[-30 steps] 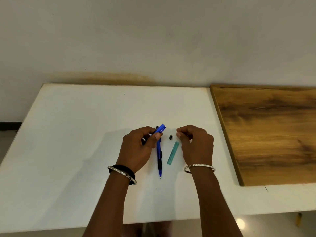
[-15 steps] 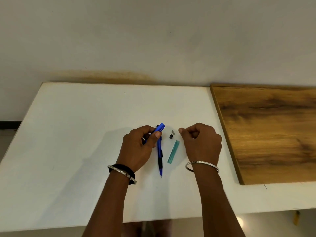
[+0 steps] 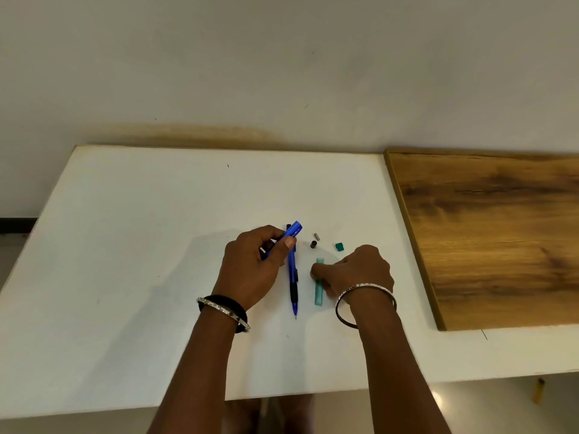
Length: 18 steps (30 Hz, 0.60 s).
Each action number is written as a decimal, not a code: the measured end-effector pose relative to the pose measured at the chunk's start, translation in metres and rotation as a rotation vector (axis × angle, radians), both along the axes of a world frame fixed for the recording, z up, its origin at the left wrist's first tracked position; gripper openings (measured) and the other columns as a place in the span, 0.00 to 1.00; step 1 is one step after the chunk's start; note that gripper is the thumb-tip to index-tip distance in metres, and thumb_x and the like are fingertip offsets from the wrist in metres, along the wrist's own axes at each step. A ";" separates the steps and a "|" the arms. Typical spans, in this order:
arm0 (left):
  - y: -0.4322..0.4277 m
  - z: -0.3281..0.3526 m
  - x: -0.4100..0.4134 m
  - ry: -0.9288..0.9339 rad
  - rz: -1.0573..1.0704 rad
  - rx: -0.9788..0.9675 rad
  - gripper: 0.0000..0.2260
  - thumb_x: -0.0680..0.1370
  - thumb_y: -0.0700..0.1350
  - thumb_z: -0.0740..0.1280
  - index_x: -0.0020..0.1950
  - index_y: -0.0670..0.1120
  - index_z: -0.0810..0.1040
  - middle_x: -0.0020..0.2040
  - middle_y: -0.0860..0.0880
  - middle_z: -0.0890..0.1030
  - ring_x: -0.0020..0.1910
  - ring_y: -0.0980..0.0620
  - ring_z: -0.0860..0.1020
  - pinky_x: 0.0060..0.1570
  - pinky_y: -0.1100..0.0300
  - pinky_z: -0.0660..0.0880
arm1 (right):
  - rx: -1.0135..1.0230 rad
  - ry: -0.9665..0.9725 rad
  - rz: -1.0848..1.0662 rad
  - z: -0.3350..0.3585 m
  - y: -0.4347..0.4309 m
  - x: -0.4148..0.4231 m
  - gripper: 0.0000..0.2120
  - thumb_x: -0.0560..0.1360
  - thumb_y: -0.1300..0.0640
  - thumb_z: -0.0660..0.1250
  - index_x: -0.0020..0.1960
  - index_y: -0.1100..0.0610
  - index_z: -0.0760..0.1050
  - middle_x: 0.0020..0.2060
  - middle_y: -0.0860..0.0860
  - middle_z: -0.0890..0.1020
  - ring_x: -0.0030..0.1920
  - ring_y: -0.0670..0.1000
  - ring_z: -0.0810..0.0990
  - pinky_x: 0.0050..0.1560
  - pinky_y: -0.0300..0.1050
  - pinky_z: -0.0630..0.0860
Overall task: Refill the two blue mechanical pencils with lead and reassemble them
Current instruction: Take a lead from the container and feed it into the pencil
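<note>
White table [image 3: 125, 245], pale wall [image 3: 282, 73], wood board [image 3: 485, 239], left hand [image 3: 250, 267] gripping blue pencil [image 3: 294, 230], right hand [image 3: 360, 270] pinching lead case [image 3: 319, 296]

Left of frame: desk [image 3: 125, 245] surface open, wide approach. Far band under the wall [image 3: 282, 73]: open. Centre, closely set, narrow gaps only: left grip [image 3: 250, 264] holding raised blue pencil [image 3: 294, 229]; lying blue pencil [image 3: 292, 270]; right grip [image 3: 360, 270] pinching green lead case [image 3: 319, 296]; two dark caps [image 3: 313, 244]; green lid [image 3: 339, 246]. Right of frame: wooden board [image 3: 488, 239] on desk, raised edge.

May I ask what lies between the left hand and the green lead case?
In the head view, one blue pencil lies flat between the left hand and the lead case.
</note>
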<state>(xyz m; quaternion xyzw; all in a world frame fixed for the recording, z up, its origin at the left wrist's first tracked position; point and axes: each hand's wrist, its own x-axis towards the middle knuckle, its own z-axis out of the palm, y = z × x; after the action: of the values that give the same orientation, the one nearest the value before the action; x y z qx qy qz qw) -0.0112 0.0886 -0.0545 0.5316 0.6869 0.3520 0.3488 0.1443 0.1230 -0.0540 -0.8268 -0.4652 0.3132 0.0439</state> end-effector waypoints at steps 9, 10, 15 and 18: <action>0.000 0.004 0.005 -0.018 -0.002 -0.028 0.12 0.78 0.54 0.65 0.57 0.50 0.81 0.39 0.52 0.79 0.37 0.55 0.76 0.35 0.70 0.66 | 0.111 0.016 0.067 0.002 -0.003 -0.001 0.25 0.61 0.38 0.76 0.45 0.57 0.80 0.36 0.50 0.80 0.39 0.50 0.79 0.37 0.42 0.70; -0.001 0.004 0.006 -0.028 -0.005 -0.036 0.12 0.78 0.54 0.65 0.56 0.50 0.82 0.39 0.52 0.80 0.38 0.54 0.77 0.35 0.70 0.67 | 0.149 0.053 0.063 0.005 -0.003 0.001 0.22 0.62 0.39 0.77 0.42 0.57 0.81 0.33 0.49 0.80 0.36 0.49 0.79 0.37 0.42 0.71; -0.002 0.005 0.011 -0.106 -0.064 -0.095 0.09 0.74 0.54 0.70 0.51 0.52 0.83 0.43 0.53 0.82 0.42 0.56 0.79 0.39 0.73 0.69 | 0.323 0.337 0.000 0.023 -0.005 0.007 0.12 0.64 0.46 0.77 0.29 0.53 0.80 0.25 0.48 0.82 0.29 0.49 0.82 0.36 0.42 0.78; -0.002 0.008 0.013 -0.166 -0.092 -0.157 0.12 0.71 0.56 0.73 0.49 0.51 0.84 0.41 0.52 0.85 0.33 0.60 0.79 0.35 0.68 0.72 | 0.303 0.499 -0.070 0.028 -0.006 0.005 0.10 0.64 0.49 0.77 0.30 0.53 0.81 0.24 0.48 0.82 0.25 0.43 0.80 0.30 0.38 0.72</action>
<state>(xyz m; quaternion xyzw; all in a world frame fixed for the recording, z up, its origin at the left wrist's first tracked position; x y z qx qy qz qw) 0.0015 0.0869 -0.0466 0.5025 0.6562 0.3234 0.4608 0.1497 0.1167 -0.0259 -0.7237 -0.4528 0.4322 0.2907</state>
